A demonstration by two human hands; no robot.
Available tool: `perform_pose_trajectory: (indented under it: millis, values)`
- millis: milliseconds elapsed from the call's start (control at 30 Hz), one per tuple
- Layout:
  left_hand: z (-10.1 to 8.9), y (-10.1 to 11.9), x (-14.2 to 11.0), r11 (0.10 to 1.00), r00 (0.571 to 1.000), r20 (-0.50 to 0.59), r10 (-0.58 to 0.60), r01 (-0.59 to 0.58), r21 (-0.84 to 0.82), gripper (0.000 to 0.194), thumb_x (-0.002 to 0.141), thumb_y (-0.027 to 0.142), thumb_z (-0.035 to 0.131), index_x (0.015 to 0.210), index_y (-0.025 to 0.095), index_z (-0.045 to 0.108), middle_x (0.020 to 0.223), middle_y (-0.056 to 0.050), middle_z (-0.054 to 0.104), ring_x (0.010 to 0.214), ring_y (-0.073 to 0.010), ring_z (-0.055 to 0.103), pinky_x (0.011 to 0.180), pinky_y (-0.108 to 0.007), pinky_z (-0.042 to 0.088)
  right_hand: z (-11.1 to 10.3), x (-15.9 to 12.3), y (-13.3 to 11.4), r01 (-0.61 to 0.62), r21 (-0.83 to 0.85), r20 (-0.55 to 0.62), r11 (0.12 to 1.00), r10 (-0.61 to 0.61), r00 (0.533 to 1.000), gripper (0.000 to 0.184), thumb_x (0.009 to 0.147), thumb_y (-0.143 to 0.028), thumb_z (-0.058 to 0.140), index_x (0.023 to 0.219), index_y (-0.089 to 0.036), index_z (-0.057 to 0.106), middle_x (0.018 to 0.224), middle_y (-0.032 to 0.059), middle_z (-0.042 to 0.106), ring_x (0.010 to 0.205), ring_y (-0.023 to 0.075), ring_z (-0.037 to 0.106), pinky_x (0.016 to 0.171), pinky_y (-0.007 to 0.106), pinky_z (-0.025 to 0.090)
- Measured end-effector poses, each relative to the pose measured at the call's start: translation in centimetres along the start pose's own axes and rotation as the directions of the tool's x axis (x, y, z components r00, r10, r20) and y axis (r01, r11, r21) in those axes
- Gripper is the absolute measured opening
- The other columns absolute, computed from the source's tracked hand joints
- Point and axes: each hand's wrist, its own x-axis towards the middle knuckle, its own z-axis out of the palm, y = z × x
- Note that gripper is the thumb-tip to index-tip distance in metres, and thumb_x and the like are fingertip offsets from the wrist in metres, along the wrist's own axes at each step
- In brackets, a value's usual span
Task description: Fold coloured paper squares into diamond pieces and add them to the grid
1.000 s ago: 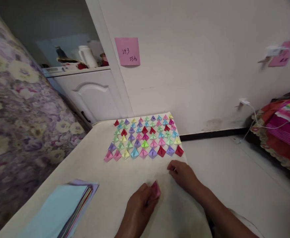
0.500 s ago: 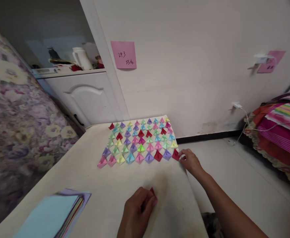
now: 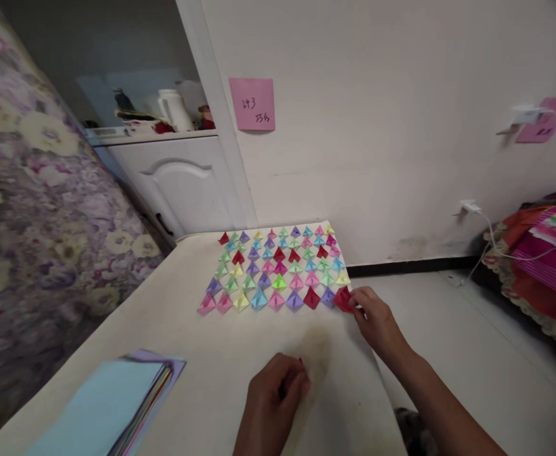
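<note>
Several small folded paper shapes (image 3: 278, 269) in many colours lie in neat rows on the far part of a beige table (image 3: 173, 329). My right hand (image 3: 375, 320) is at the right end of the nearest row, fingers pinched on a red folded shape (image 3: 343, 299) by the table's edge. My left hand (image 3: 275, 392) rests closed on the table nearer me, and a bit of pink-red folded paper (image 3: 301, 362) peeks from its fingers.
A stack of coloured paper sheets (image 3: 111, 408), light blue on top, lies at the near left. A flowered cloth (image 3: 31, 202) hangs on the left. Behind stand a white cabinet (image 3: 178, 180) and a wall with pink notes (image 3: 253, 104). Striped bedding (image 3: 548, 253) is at right.
My right hand went from the table's middle out to the red shape at the row's right end and took hold of it. My left hand stayed closed on its pink-red paper.
</note>
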Motion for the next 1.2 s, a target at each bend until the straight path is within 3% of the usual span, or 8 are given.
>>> perform_pose_trajectory:
  millis: [100, 200, 267, 467, 733, 967, 1200]
  values:
    - [0.2, 0.0, 0.1, 0.981, 0.997, -0.023, -0.069, 0.064, -0.185, 0.018, 0.082, 0.035, 0.052, 0.087, 0.019, 0.060, 0.066, 0.000, 0.060, 0.057, -0.0130, 0.052, 0.055, -0.022, 0.038, -0.3, -1.4, -3.3, 0.147, 0.098, 0.025, 0.984, -0.150, 0.988, 0.023, 0.078, -0.003, 0.040, 0.084, -0.021, 0.053, 0.106, 0.0067, 0.053, 0.093, 0.0162, 0.056, 0.077, 0.027, 0.046]
    - [0.3, 0.1, 0.1, 0.891, 0.996, -0.002, -0.090, 0.080, -0.446, 0.030, 0.084, 0.037, 0.048, 0.104, 0.016, 0.053, 0.073, -0.003, 0.063, 0.062, -0.0151, 0.058, 0.061, -0.026, 0.046, 0.0, -2.6, -5.9, 0.201, 0.133, 0.149, 0.971, -0.220, 0.964, 0.024, 0.081, -0.002, 0.038, 0.083, -0.021, 0.053, 0.115, 0.0073, 0.051, 0.094, 0.0155, 0.058, 0.076, 0.027, 0.049]
    - [0.3, 0.1, 0.1, 0.845, 0.994, 0.007, -0.107, 0.095, -0.526, 0.035, 0.084, 0.038, 0.049, 0.110, 0.015, 0.051, 0.084, -0.006, 0.064, 0.065, -0.0157, 0.060, 0.061, -0.027, 0.048, 0.3, -3.1, -7.0, 0.215, 0.135, 0.215, 0.967, -0.240, 0.947, 0.026, 0.081, -0.002, 0.036, 0.084, -0.021, 0.053, 0.117, 0.0082, 0.050, 0.096, 0.0162, 0.058, 0.077, 0.028, 0.050]
    - [0.2, -0.6, -0.2, 0.831, 0.996, 0.029, -0.080, 0.083, -0.551, 0.031, 0.083, 0.035, 0.052, 0.105, 0.013, 0.058, 0.073, -0.005, 0.065, 0.066, -0.0162, 0.062, 0.062, -0.027, 0.049, 1.3, -3.5, -8.7, 0.244, 0.185, 0.296, 0.952, -0.291, 0.910, 0.023, 0.082, -0.004, 0.038, 0.084, -0.019, 0.055, 0.120, 0.0108, 0.048, 0.088, 0.0152, 0.061, 0.074, 0.029, 0.052]
    - [-0.4, -1.0, -0.3, 0.784, 0.993, 0.031, -0.112, 0.107, -0.612, 0.028, 0.083, 0.029, 0.054, 0.105, 0.013, 0.061, 0.089, -0.007, 0.068, 0.079, -0.0185, 0.063, 0.074, -0.031, 0.051, 2.0, -3.6, -9.8, 0.267, 0.270, 0.294, 0.925, -0.343, 0.892, 0.024, 0.082, -0.002, 0.037, 0.082, -0.018, 0.054, 0.123, 0.0115, 0.045, 0.088, 0.0138, 0.058, 0.077, 0.029, 0.051]
    - [-0.4, -1.6, -0.2, 0.688, 0.984, 0.049, -0.169, 0.153, -0.710, 0.028, 0.081, 0.027, 0.054, 0.102, 0.013, 0.064, 0.089, -0.007, 0.068, 0.080, -0.0180, 0.063, 0.076, -0.031, 0.050, 2.8, -3.9, -9.8, 0.279, 0.257, 0.315, 0.925, -0.354, 0.881, 0.026, 0.080, -0.001, 0.039, 0.083, -0.019, 0.058, 0.128, 0.0104, 0.042, 0.091, 0.0151, 0.058, 0.074, 0.030, 0.051]
    - [-0.2, -1.5, 0.1, 0.635, 0.967, 0.079, -0.244, 0.221, -0.740, 0.024, 0.066, 0.010, 0.054, 0.085, 0.012, 0.067, 0.078, -0.005, 0.068, 0.073, -0.0159, 0.062, 0.071, -0.028, 0.050, 2.7, -3.9, -9.9, 0.251, 0.287, 0.332, 0.924, -0.342, 0.879, 0.029, 0.076, 0.001, 0.038, 0.084, -0.019, 0.058, 0.124, 0.0112, 0.046, 0.086, 0.0151, 0.059, 0.074, 0.031, 0.050]
